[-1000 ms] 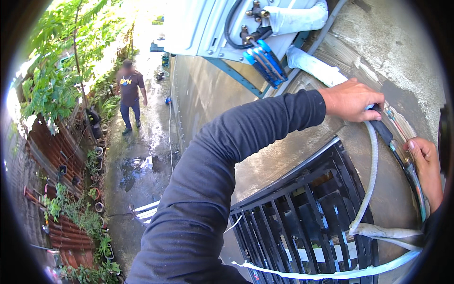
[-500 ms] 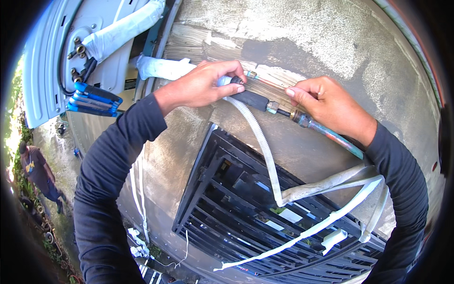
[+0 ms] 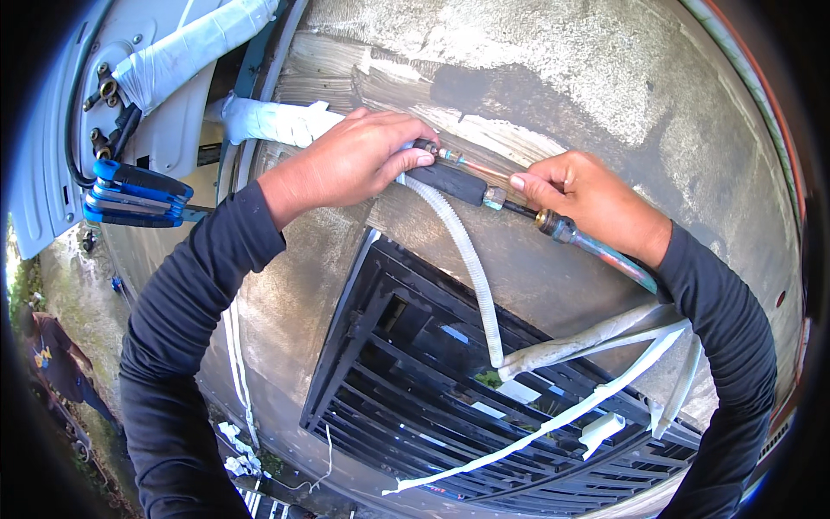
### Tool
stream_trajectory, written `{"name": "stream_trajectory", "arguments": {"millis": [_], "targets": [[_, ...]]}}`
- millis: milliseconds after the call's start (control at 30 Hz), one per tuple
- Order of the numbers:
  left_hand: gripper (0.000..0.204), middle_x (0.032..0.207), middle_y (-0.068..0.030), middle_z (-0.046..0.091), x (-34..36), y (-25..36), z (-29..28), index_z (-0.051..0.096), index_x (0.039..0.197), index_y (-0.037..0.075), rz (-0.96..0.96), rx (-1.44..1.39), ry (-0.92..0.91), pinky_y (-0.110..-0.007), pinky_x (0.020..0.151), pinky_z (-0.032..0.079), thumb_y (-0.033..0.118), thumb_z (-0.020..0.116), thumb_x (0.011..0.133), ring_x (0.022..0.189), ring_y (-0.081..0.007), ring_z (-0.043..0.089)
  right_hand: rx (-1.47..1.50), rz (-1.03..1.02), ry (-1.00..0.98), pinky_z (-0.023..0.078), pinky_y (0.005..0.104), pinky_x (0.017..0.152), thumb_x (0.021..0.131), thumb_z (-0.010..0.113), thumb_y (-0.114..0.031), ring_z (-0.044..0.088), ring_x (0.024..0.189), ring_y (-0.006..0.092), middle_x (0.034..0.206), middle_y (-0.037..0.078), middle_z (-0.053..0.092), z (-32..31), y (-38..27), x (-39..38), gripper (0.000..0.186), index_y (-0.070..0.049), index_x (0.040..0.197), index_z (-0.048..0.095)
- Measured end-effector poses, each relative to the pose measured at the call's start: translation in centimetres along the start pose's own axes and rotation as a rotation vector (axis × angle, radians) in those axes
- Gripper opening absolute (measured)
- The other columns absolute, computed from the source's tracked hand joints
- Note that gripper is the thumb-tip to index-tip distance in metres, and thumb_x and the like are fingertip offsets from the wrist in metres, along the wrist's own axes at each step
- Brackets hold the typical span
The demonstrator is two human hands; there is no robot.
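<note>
Thumb and fingers of my left hand (image 3: 359, 160) pinch a small dark pipe fitting (image 3: 424, 146) beside the white-wrapped pipe bundle (image 3: 277, 121). Against it sits the end of a thin copper pipe (image 3: 484, 168). My right hand (image 3: 601, 203) is closed on that copper pipe farther right. Just below runs a line sleeved in black foam (image 3: 450, 182), with a metal nut (image 3: 494, 198) at its end. Under my right hand, a brass fitting (image 3: 553, 225) tops a thicker greenish pipe (image 3: 616, 259). A white corrugated hose (image 3: 471, 251) hangs down from near my left hand.
A pale metal unit (image 3: 52, 173) with brass valves (image 3: 105, 88) stands at upper left, a blue folding hex key set (image 3: 138, 197) beside it. Below is a black window grille (image 3: 380, 381), crossed by loose white tape (image 3: 553, 424). Another person (image 3: 60, 359) stands at lower left.
The copper pipe's end has come up to the fitting in my left hand; a gap showed between them before. My right hand has shifted slightly left, and the whole view has moved a little.
</note>
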State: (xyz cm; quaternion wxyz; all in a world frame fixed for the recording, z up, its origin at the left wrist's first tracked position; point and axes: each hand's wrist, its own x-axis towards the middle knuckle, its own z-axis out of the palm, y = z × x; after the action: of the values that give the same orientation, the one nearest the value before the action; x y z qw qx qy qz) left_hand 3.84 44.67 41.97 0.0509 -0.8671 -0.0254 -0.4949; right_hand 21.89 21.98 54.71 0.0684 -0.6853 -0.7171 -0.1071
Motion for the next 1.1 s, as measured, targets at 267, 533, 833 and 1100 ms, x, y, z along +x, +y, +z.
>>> {"name": "stream_trajectory", "arguments": {"millis": [267, 533, 833, 1100], "targets": [[0.028, 0.114, -0.0110, 0.067, -1.0, -0.1, 2.0, 0.066, 0.134, 0.008, 0.094, 0.092, 0.162, -0.043, 0.096, 0.042, 0.020, 0.057, 0.111, 0.112, -0.0294, 0.061, 0.003, 0.029, -0.030, 0.048, 0.0385, 0.061, 0.112, 0.065, -0.031, 0.054, 0.061, 0.0125, 0.065, 0.008, 0.062, 0.0, 0.5, 0.5, 0.040, 0.006, 0.101, 0.077], [0.026, 0.109, -0.0091, 0.064, -1.0, -0.8, 3.1, 0.067, 0.129, 0.008, 0.154, 0.092, 0.244, -0.042, 0.092, 0.040, 0.016, 0.063, 0.104, 0.107, -0.0277, 0.060, 0.052, 0.115, -0.107, 0.041, 0.0329, 0.058, 0.113, 0.063, -0.029, 0.044, 0.063, 0.0065, 0.066, -0.002, 0.052, -0.1, -0.1, 0.7, 0.041, 0.005, 0.092, 0.072], [0.024, 0.105, -0.0066, 0.065, -1.0, -1.7, 3.9, 0.069, 0.123, 0.010, 0.235, 0.089, 0.317, -0.042, 0.088, 0.042, 0.016, 0.066, 0.100, 0.102, -0.0273, 0.061, -0.024, 0.073, -0.167, 0.039, 0.0343, 0.056, 0.114, 0.063, -0.025, 0.043, 0.060, 0.0069, 0.063, -0.001, 0.047, -0.5, -0.3, 1.5, 0.040, 0.004, 0.088, 0.069], [0.026, 0.103, -0.0066, 0.064, -0.9, -2.2, 4.5, 0.069, 0.121, 0.009, 0.290, 0.090, 0.392, -0.042, 0.087, 0.046, 0.017, 0.069, 0.096, 0.101, -0.0286, 0.062, -0.234, -0.057, -0.110, 0.040, 0.0389, 0.053, 0.113, 0.064, -0.023, 0.045, 0.053, 0.0143, 0.060, 0.011, 0.047, -0.5, -1.0, 1.5, 0.039, 0.005, 0.086, 0.068]]}}
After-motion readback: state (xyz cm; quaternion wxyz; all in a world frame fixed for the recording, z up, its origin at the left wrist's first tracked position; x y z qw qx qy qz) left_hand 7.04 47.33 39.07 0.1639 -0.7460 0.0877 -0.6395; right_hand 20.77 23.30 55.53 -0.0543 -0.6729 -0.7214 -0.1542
